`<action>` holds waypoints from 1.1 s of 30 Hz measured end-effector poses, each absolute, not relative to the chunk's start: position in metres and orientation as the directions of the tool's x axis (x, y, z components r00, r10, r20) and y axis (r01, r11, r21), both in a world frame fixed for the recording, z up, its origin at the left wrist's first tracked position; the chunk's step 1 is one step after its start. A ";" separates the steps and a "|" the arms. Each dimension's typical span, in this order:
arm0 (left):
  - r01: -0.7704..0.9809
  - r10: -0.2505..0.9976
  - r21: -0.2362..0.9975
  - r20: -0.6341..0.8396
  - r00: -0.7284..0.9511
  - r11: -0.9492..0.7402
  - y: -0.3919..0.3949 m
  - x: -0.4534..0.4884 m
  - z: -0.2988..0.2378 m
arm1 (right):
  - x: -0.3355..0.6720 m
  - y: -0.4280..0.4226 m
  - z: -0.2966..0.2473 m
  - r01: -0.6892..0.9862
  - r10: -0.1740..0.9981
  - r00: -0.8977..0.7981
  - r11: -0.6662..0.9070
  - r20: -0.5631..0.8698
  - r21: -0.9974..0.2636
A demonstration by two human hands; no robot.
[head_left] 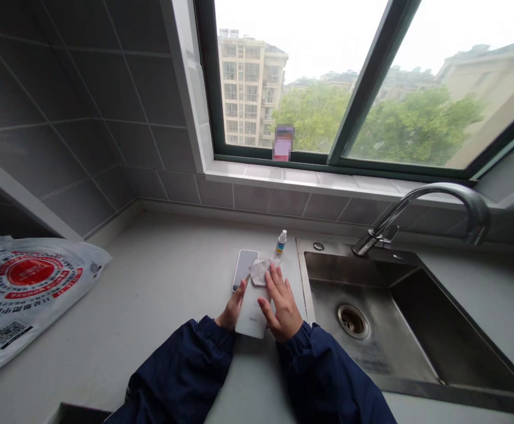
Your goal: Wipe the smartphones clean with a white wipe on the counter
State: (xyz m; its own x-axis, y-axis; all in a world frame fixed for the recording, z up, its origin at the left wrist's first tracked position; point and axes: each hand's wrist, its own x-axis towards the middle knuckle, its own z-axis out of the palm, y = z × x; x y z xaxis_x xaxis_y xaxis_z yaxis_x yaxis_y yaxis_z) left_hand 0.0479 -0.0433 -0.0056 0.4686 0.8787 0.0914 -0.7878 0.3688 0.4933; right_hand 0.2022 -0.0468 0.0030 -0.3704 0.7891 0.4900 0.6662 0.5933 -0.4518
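Observation:
My left hand (232, 308) grips the left edge of a white phone (251, 318), its back facing up, above the counter. A pale wiping cloth (261, 273) is bunched on the upper part of that phone. My right hand (282, 306) presses the cloth down under its fingertips, with the thumb resting near the middle of the phone's back. Just behind, a second phone (243, 266) with a light rim lies on the counter, partly covered by the held phone. A small white-capped bottle (281, 242) with a blue and yellow label stands beyond my right fingers.
To the right a steel sink (371, 380) is set into the pale counter (163, 277), with a curved chrome faucet (415, 197) behind it. A printed white plastic bag (69, 321) lies at the far left. A window sill (301, 176) runs along the back.

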 end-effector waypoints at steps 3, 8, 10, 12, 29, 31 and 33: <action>-0.802 0.886 0.470 0.081 0.456 0.369 -0.042 0.048 -0.005 | 0.202 -0.047 0.002 0.670 0.772 -0.412 0.616 0.484 -0.413; -0.763 0.857 0.453 -0.005 0.515 0.461 -0.042 0.045 -0.006 | 0.202 -0.048 0.004 0.665 0.739 -0.461 0.654 0.491 -0.360; -0.761 0.857 0.446 -0.027 0.514 0.471 -0.042 0.046 -0.005 | 0.202 -0.049 0.004 0.663 0.738 -0.460 0.655 0.494 -0.362; -0.773 0.872 0.442 -0.045 0.487 0.455 -0.042 0.046 -0.004 | 0.201 -0.050 0.004 0.660 0.738 -0.459 0.656 0.494 -0.367; -0.846 0.919 0.368 -0.072 0.389 0.387 -0.040 0.043 0.017 | 0.193 -0.066 0.022 0.357 0.503 -0.592 0.864 0.629 -0.355; -0.853 0.933 0.385 -0.078 0.351 0.353 -0.040 0.042 0.020 | 0.191 -0.068 0.021 0.347 0.494 -0.596 0.869 0.633 -0.351; -0.848 0.939 0.406 -0.108 0.326 0.341 -0.040 0.041 0.023 | 0.188 -0.070 0.019 0.330 0.475 -0.609 0.880 0.635 -0.342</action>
State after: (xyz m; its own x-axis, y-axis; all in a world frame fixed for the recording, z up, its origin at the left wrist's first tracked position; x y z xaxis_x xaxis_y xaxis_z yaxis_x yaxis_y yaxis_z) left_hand 0.0407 -0.0398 0.0226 0.3263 0.9391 -0.1077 -0.8477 0.3412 0.4063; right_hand 0.1884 -0.0698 0.0189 -0.6094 0.4754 0.6345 0.3302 0.8797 -0.3420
